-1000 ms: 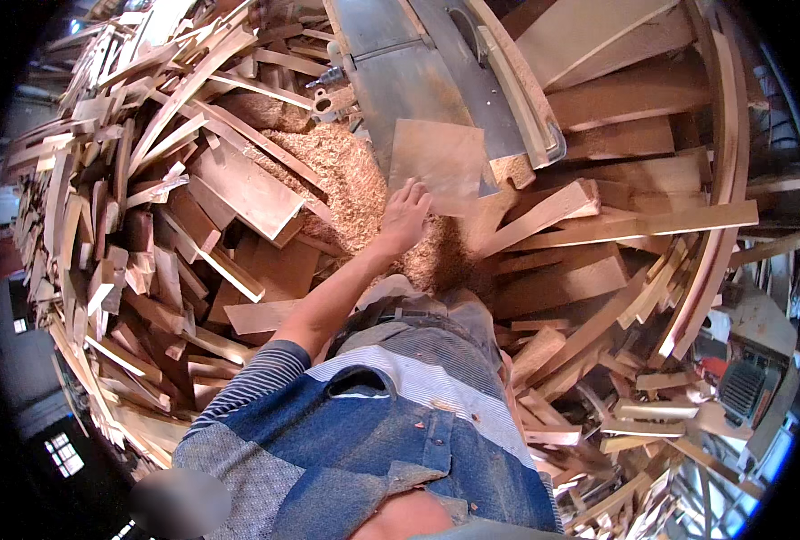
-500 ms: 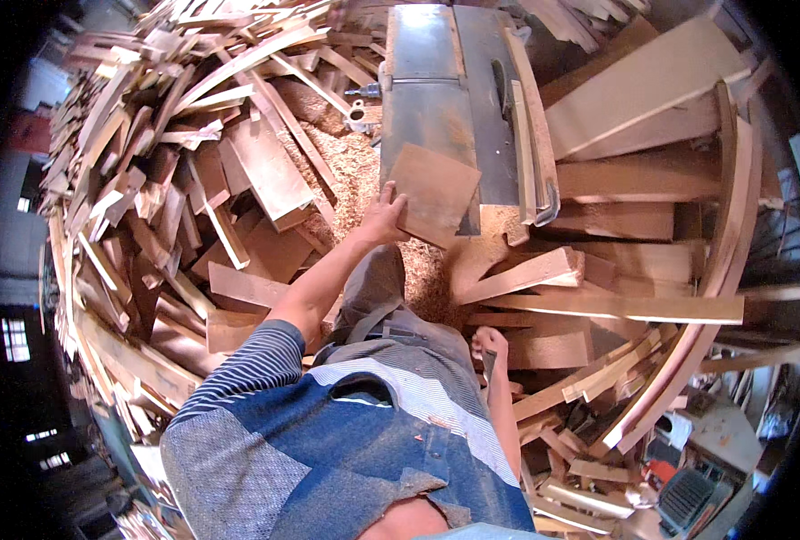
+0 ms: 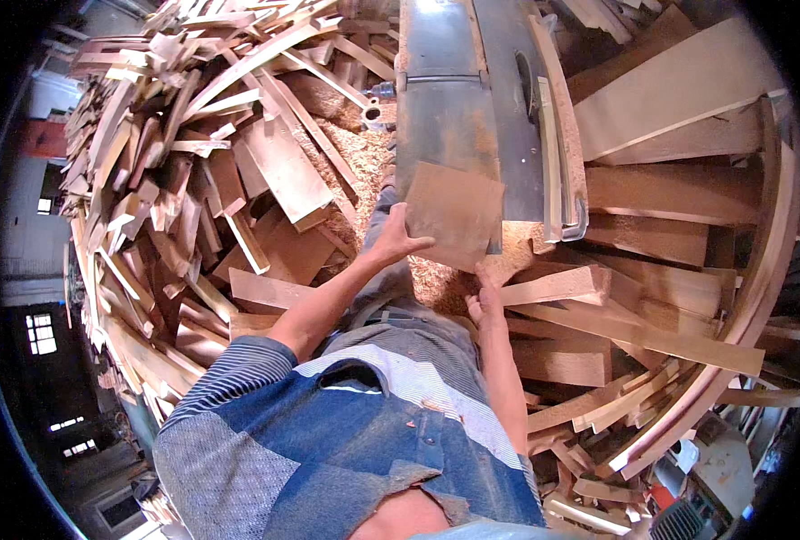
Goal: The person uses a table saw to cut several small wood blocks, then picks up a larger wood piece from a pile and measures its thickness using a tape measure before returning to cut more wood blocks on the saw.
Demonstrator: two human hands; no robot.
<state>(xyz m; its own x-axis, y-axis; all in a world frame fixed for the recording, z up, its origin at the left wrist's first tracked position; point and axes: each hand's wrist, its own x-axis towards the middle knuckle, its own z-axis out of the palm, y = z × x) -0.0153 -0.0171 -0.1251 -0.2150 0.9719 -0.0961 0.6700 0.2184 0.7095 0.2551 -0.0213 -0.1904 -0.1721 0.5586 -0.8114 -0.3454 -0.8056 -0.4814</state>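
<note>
A flat, roughly square wooden board (image 3: 454, 216) lies askew over the near end of a machine's grey metal table (image 3: 445, 126). My left hand (image 3: 393, 238) is closed on the board's left edge, its thumb over the top face and the other fingers partly hidden. At the board's near corner is my right hand (image 3: 486, 300), its fingers curled and one fingertip meeting the edge; the underside of that grip is hidden.
Scrap wood (image 3: 175, 171) is heaped high on my left. Wood shavings (image 3: 364, 171) cover the ground beside the machine. Stacked boards (image 3: 670, 193) and a long thin plank (image 3: 652, 333) lie on my right, with a curved strip (image 3: 760, 270) bounding them.
My right hand has come up from beside my waist to the board's near corner. My left thumb now lies over the board. The long plank on the right slants differently, and the view has shifted.
</note>
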